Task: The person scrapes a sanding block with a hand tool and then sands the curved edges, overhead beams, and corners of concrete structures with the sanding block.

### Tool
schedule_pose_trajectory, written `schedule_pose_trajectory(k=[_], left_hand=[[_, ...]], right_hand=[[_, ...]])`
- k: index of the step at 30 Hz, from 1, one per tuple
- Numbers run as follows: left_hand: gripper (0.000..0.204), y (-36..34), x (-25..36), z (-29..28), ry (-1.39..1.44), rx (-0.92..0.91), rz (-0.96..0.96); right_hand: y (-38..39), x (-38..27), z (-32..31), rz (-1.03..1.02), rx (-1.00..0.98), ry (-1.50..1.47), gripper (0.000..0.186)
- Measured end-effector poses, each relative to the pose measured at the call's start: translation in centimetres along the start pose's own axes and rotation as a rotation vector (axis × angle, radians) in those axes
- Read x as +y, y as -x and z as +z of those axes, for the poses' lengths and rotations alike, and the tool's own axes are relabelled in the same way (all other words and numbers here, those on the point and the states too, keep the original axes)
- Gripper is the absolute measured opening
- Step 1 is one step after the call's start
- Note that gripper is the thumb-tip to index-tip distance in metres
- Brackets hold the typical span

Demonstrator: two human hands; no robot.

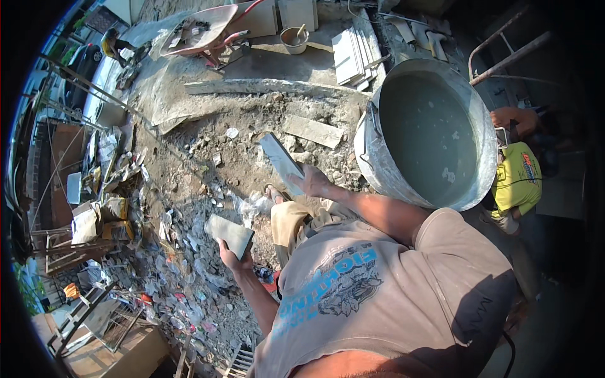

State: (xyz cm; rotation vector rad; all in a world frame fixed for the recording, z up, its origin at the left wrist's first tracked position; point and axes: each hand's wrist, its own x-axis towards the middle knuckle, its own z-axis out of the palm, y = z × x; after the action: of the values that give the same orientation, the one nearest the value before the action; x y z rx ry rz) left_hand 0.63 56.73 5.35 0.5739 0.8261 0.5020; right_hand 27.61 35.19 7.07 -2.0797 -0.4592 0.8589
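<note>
My left hand [237,257] is closed around a short, rectangular grey tile piece [228,234], holding it off the ground. My right hand [313,181] grips the lower end of a longer, narrow tile strip [279,155], which tilts up and to the left. The two pieces are apart from each other. Just right of my right forearm stands a large, whitish, crusted drum [365,143] of murky grey-green water [428,126]. A loose pale slab [313,130] lies on the rubble beyond my right hand.
Rubble and plastic litter [189,277] cover the ground to the left. Farther off are a wheelbarrow [200,31], a bucket [294,40] and stacked tiles [354,57]. A person in a yellow-green shirt [518,176] is close behind the drum; another person [113,47] is far left.
</note>
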Motion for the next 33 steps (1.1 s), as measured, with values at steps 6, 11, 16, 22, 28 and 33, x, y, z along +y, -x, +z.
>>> schedule_pose_trajectory(k=[6, 11, 16, 22, 28, 33], left_hand=[[0.05, -15.7, 6.0, -6.2, -0.191, 0.048, -0.011], [0.05, -23.5, 13.9, 5.8, -0.417, 0.017, 0.011], [0.046, -29.7, 17.2, 13.7, -0.681, 0.091, 0.01], [0.062, -37.5, 12.1, 19.1, -0.59, -0.129, -0.199], [0.06, -48.7, 3.5, 25.8, -0.682, -0.283, -0.237], [0.037, -54.3, -0.8, 37.9, -0.556, -0.649, -0.392]], right_hand=[[-8.4, 4.8, -2.1, 0.183, 0.336, 0.096, 0.043], [-8.4, 6.6, -4.2, 0.32, 0.88, -0.371, 0.034], [-6.7, 5.9, -6.1, 0.421, 1.193, -0.607, 0.047], [-5.5, 7.6, -9.4, 0.49, 1.338, -0.675, 0.045], [-11.7, 9.9, -16.8, 0.311, 1.555, -0.889, 0.045], [-15.1, 8.2, -29.4, 0.25, 1.541, -0.869, 0.059]])
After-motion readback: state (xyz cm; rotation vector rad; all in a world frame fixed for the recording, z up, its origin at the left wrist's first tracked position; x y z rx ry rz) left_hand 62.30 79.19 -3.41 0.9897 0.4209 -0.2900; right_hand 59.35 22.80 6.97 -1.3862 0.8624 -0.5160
